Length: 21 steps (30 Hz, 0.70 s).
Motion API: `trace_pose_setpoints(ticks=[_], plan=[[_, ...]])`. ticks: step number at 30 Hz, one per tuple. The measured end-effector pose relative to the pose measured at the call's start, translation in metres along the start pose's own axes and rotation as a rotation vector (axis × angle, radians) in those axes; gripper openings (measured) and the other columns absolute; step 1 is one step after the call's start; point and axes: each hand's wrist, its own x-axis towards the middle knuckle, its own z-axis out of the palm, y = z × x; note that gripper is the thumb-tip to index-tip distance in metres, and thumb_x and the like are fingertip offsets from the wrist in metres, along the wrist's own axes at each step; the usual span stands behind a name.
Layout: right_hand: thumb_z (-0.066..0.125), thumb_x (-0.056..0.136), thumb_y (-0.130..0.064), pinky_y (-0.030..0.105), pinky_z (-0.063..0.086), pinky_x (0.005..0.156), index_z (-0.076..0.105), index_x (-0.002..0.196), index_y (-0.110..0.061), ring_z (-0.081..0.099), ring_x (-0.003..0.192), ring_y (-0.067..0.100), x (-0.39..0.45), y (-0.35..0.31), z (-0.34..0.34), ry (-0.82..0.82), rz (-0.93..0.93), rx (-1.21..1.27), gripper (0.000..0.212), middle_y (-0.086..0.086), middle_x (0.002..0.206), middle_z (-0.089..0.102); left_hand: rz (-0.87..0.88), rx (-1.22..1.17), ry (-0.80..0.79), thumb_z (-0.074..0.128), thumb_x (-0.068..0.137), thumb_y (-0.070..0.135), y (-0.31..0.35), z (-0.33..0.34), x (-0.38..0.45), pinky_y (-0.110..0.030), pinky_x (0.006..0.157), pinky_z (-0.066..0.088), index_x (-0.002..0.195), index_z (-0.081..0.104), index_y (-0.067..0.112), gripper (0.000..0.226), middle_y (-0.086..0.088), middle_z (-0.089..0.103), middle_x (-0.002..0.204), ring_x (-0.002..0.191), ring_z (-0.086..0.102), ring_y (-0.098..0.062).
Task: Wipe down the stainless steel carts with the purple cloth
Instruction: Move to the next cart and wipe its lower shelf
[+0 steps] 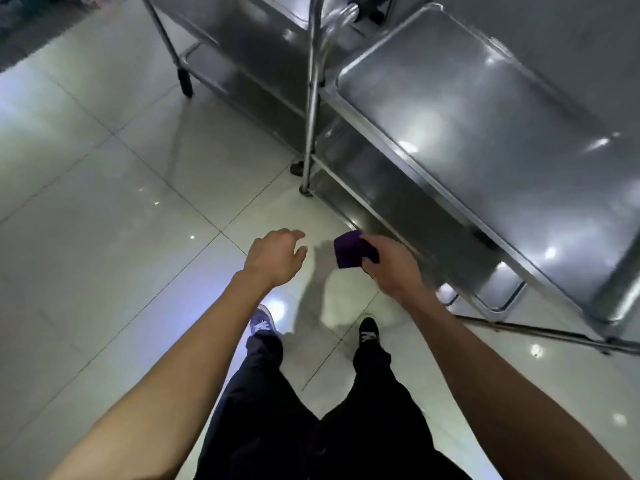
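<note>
Head view shows the right hand [391, 265] gripping a folded purple cloth [349, 249] above the tiled floor [104, 202], just beside the near cart [485, 133]'s lower shelf edge. Left hand [275, 258] hovers loosely curled, holding nothing. A second cart [242, 39] stands behind.

Right hand [391, 268] out front gripping a folded purple cloth [349, 250], left hand [275, 256] beside it with fingers loose and holding nothing, both above the tiled floor [104, 220], near stainless steel cart [485, 133] at right, second cart [242, 46] behind it, dark trousers and shoes below.
</note>
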Motion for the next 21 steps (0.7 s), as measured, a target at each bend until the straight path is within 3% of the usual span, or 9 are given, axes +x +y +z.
trace_pose_setpoints(ticks=[8,11,17,21], plan=[[0.066,0.088,-0.02,0.028,0.045,0.087,0.058,0.134,-0.027,0.061,0.109,0.021,-0.048,-0.038,0.053,0.186,0.227,0.086,0.047,-0.001,0.124,0.066,0.226,0.102,-0.119,0.045,0.102,0.037,-0.034,-0.02,0.008,-0.04,0.096,0.045,0.143,0.051,0.024,0.043,-0.004,0.06,0.135,0.122,0.056,-0.027],[0.065,0.09,-0.023,0.029,0.045,0.091,0.056,0.138,-0.028,0.06,0.112,0.019,-0.062,-0.047,0.07,0.227,0.282,0.083,0.049,-0.003,0.127,0.065,0.286,0.16,-0.15,0.045,0.102,0.037,-0.034,-0.018,-0.001,-0.041,0.097,0.046,0.143,0.051,0.024,0.043,-0.005,0.06,0.136,0.122,0.056,-0.027],[0.065,0.087,-0.017,0.03,0.048,0.079,0.063,0.128,-0.024,0.064,0.099,0.02,-0.095,-0.063,0.113,0.35,0.306,0.271,0.042,-0.002,0.113,0.07,0.325,0.253,-0.163,0.044,0.103,0.038,-0.058,-0.012,-0.032,-0.041,0.096,0.047,0.143,0.051,0.024,0.044,-0.004,0.06,0.136,0.121,0.057,-0.028],[0.063,0.089,-0.021,0.031,0.049,0.081,0.06,0.132,-0.027,0.062,0.103,0.018,-0.105,-0.076,0.139,0.324,0.373,0.313,0.044,-0.004,0.119,0.067,0.322,0.27,-0.198,0.044,0.103,0.038,-0.079,-0.014,-0.04,-0.043,0.101,0.046,0.145,0.05,0.023,0.045,-0.004,0.058,0.141,0.125,0.055,-0.028]])
